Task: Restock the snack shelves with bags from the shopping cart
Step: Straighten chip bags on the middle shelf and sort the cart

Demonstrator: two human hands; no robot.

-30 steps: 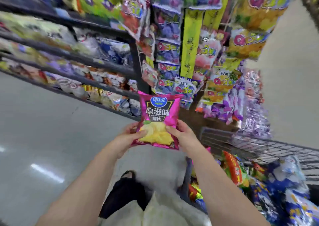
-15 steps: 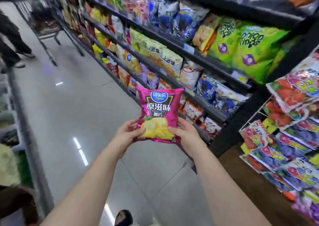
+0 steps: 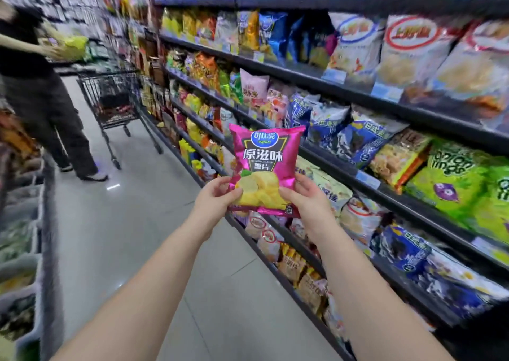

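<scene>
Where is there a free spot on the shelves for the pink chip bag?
No clear gap shows: the shelves are packed, from the blue bags to the green bags. The only bare room is the floor between shelves and black cart. The chip bag hides one stretch.

The dark metal shelving unit (image 3: 297, 76) rises in stacked tiers to the right of and behind the fingers (image 3: 301, 185) of the right hand (image 3: 305, 203). Well above those fingers stand large white crinkled bags with red oval logos (image 3: 413, 54). To their right, at about their height, bright green plastic bags (image 3: 451, 178) lean beside blue-and-white foil bags (image 3: 360, 140). A pale pink upright packet (image 3: 253, 85) stands higher than the fingers, just to their left. Left of the fingers (image 3: 220, 184) of the left hand (image 3: 212, 200), the glossy grey tiled floor (image 3: 137, 223) carries a black wire shopping cart (image 3: 115, 98) and a standing person in dark clothes (image 3: 41, 98).
</scene>
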